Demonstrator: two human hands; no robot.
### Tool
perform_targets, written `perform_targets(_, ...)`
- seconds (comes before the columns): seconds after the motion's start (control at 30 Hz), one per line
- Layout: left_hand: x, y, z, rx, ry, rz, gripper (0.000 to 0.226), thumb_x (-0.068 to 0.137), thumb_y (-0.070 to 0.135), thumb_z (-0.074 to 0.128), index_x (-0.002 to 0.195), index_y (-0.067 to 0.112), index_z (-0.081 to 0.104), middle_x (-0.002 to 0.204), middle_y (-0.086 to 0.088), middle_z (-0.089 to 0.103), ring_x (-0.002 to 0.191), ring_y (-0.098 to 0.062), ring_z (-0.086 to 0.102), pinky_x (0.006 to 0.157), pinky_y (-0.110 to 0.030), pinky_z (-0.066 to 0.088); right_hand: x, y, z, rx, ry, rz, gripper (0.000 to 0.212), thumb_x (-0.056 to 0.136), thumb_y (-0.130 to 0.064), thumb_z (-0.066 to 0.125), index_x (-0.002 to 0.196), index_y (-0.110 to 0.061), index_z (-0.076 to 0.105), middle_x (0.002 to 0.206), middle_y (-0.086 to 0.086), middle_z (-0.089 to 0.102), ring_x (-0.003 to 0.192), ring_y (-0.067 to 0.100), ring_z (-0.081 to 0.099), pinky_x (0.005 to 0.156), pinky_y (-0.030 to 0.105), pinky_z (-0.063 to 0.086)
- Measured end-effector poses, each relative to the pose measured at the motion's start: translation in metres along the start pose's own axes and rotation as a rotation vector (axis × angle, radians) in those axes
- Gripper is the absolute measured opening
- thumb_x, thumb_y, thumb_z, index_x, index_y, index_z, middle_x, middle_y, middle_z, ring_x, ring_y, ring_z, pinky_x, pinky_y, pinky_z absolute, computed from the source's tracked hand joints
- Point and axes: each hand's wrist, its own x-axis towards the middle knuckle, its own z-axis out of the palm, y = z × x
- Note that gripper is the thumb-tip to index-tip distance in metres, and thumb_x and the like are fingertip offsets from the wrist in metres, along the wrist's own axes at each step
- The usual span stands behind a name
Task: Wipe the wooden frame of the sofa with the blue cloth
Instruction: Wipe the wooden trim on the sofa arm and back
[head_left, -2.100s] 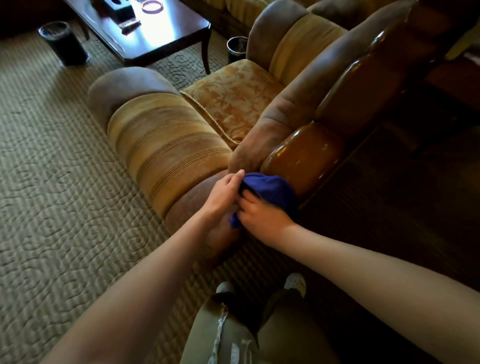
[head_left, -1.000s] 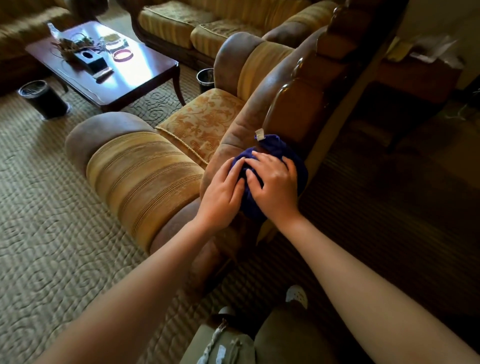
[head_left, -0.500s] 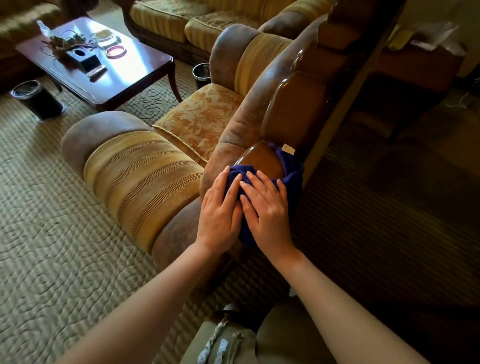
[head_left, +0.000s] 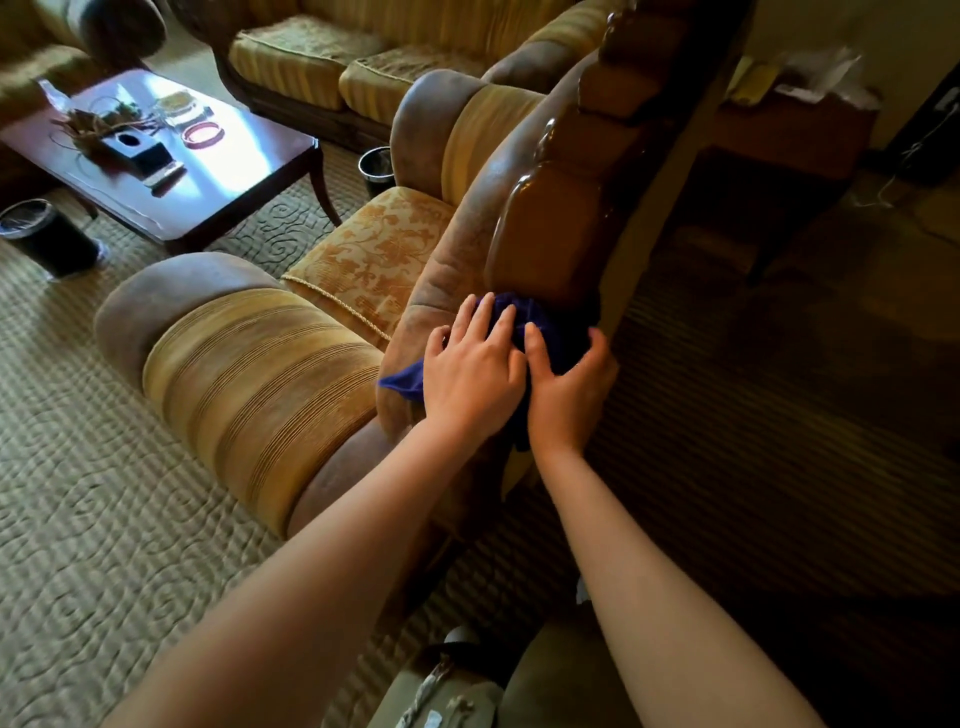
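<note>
Now the left hand (head_left: 470, 371) lies flat on the blue cloth (head_left: 550, 332), its fingers (head_left: 480, 317) straight and spread, pressing it against the lower end of the sofa's wooden frame (head_left: 545, 234). Just beside it, the right hand (head_left: 569, 387) presses the same cloth, fingers relaxed, thumb extended. Bunched and dark blue, the cloth shows between and above both hands, with one corner poking out left of the left hand. Glossy brown wood rises above it.

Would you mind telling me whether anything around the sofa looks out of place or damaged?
Nothing stands out. Both hands, left hand and right hand, press the blue cloth onto the intact, glossy wooden frame.
</note>
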Motion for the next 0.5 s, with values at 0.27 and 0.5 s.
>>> perform_targets(0.27,0.018,-0.002,-0.016,-0.751,0.085,-0.034,0.047,0.084,0.030,0.038,0.123,0.021,0.062,0.133,0.002,0.057,0.127,-0.007,0.047,0.110,-0.036,0.034,-0.011,0.001,-0.001,0.343,-0.162,0.207,0.051,0.097,-0.041,0.043,0.137,-0.009,0.045,0.130,0.006,0.056,0.117,0.020,0.055,0.084,0.015,0.040)
perform_targets(0.5,0.052,0.018,-0.030,-1.095,0.024,-0.250,0.050,0.097,0.016,0.041,0.147,0.015,0.033,0.150,0.000,0.036,0.136,-0.009,0.034,0.115,-0.034,0.029,0.000,-0.013,0.010,0.336,-0.073,0.123,0.051,0.098,-0.034,0.044,0.142,-0.011,0.036,0.137,0.007,0.051,0.122,0.018,0.052,0.100,0.036,0.045)
